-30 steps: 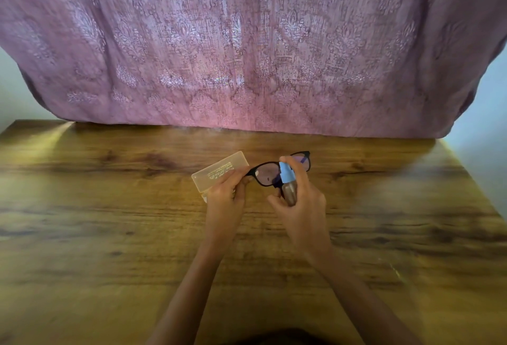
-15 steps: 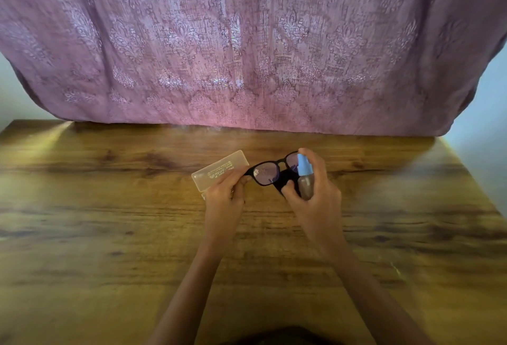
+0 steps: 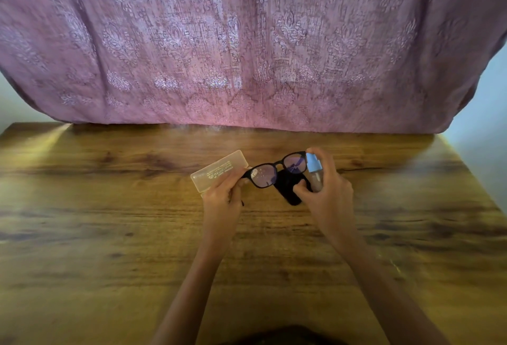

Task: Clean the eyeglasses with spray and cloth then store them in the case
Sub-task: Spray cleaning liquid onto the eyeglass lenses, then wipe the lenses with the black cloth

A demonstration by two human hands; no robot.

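Observation:
Black-framed eyeglasses (image 3: pixel 277 170) are held above the table, lenses facing me, with droplets on the left lens. My left hand (image 3: pixel 223 196) pinches their left end. My right hand (image 3: pixel 327 193) grips a small spray bottle (image 3: pixel 313 170) with a light blue top, just right of the right lens, forefinger on top of it. A black cloth (image 3: pixel 288 191) lies on the table under the glasses, partly hidden by my right thumb. A translucent yellowish case (image 3: pixel 216 170), lid closed, lies left of the glasses, behind my left hand.
The wooden table (image 3: pixel 109 235) stretches wide on both sides. A pink patterned curtain (image 3: pixel 247 56) hangs along its far edge. The table's right edge (image 3: pixel 472 180) runs diagonally near a pale wall.
My right hand has carried the spray bottle rightward, from in front of the bridge to beside the right lens. The black cloth under the glasses has come into view. The left hand has stayed put.

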